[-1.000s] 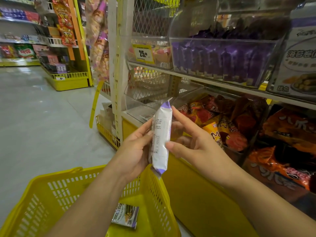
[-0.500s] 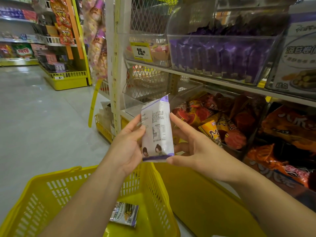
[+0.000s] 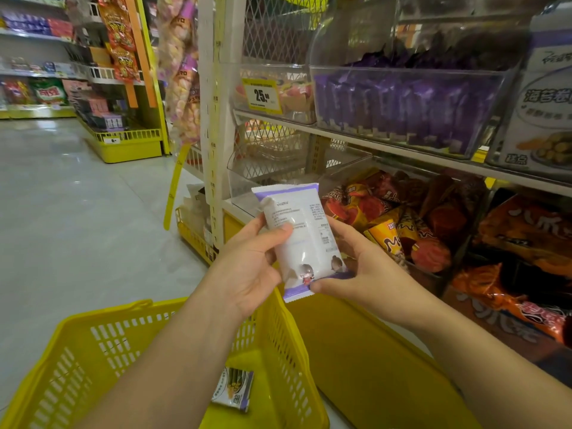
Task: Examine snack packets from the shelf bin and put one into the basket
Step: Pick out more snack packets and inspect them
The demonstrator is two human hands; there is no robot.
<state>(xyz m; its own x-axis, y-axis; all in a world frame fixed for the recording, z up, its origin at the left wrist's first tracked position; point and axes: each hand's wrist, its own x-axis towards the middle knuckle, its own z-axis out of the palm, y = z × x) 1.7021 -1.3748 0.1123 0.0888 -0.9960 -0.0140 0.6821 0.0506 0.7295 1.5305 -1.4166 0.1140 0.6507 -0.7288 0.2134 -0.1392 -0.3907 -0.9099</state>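
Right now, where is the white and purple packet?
Centre of the head view: the white and purple packet is held between the left hand and right hand, above the far right corner of the yellow basket.

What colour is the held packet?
White with purple end strips; head view.

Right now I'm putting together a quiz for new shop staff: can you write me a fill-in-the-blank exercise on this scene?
1. The left hand and right hand together hold a white snack packet with ____ edges.
2. Below them, the basket is coloured ____.
3. The number of small packets lying inside the basket is ____.
4. The price tag shows the large number ____.

Missing words: purple; yellow; one; 25.
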